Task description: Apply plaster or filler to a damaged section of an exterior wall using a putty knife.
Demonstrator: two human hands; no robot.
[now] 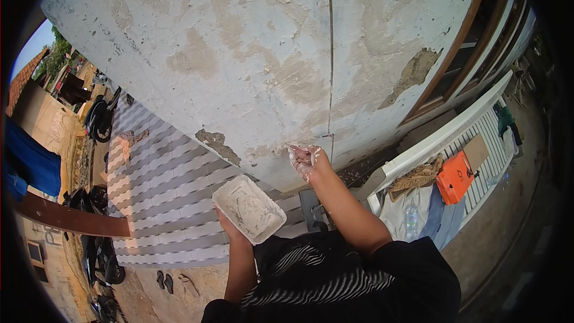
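Note:
My left hand [228, 225] grips a white rectangular plastic tub [250, 209] from its side and below. Whitish paste streaks the tub's inner walls and bottom. Up against the lower wall [263, 107], my right hand [305, 161] is closed, its fingers curled and coated with the same pale paste. Whether a thin tool sits in those fingers is hard to see. Around it the white wall shows tan patches and damp-looking smears. A dark cable [330, 42] runs down the wall just right of that hand.
Bare plaster shows at a chipped patch [219, 146] by the wall's corner and another [412, 75] near the brown-framed window [454, 66]. To the right, a white slatted bench [487, 137] carries an orange box [454, 178], clothes and a clear bottle [412, 220]. Striped tiles [161, 203] and sandals [164, 282] lie left.

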